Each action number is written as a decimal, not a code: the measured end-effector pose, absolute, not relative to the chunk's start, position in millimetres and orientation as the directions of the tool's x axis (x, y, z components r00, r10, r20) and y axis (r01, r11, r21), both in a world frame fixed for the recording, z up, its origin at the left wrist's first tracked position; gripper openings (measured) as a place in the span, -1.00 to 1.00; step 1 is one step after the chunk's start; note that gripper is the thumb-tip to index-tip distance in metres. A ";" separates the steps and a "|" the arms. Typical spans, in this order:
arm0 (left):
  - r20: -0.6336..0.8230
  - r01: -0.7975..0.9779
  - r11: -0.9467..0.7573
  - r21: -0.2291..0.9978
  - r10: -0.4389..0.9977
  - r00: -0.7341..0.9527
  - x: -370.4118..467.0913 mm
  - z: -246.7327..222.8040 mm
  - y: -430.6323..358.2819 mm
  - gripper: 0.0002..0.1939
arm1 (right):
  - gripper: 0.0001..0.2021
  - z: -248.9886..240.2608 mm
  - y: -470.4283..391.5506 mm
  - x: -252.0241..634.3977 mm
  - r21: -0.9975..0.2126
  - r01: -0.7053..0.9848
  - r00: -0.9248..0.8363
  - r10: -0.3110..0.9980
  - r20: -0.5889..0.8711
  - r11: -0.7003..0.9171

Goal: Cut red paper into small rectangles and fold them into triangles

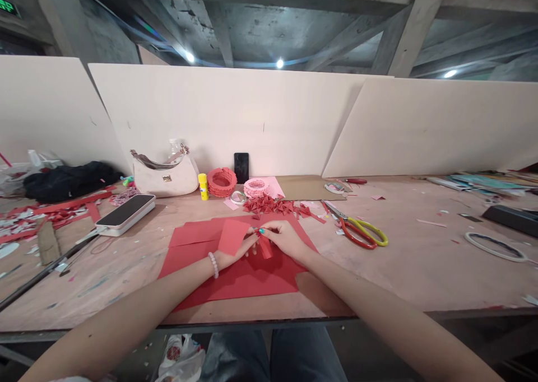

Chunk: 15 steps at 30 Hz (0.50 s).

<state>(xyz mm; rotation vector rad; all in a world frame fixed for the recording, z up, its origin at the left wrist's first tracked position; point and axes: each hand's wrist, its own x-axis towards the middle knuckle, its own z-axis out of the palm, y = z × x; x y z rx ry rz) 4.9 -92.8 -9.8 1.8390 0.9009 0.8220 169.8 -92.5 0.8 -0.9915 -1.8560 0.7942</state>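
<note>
Head view: left hand and right hand pinch red paper between them, seemingly to steady a fold (scissors rightward).

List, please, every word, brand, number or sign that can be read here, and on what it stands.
No text can be read clearly.
Green sign: blurred and cut off.
Glue stick: any print too small.
Handbag plate: too small.
Plastic bag at the bottom: red marks, unreadable.
</note>
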 end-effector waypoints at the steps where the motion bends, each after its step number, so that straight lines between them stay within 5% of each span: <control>1: 0.171 0.243 -0.332 0.912 0.844 0.509 3.9 -9.8 -92.8 -0.63 | -0.81 0.8 -92.7 170.0 -0.815 0.322 -0.317 0.866 0.387 0.482; 15: 0.246 0.264 -0.419 0.869 0.828 0.504 6.7 -11.0 -85.1 -0.62 | -0.80 1.9 -98.5 163.5 -0.790 0.339 -0.259 0.858 0.442 0.510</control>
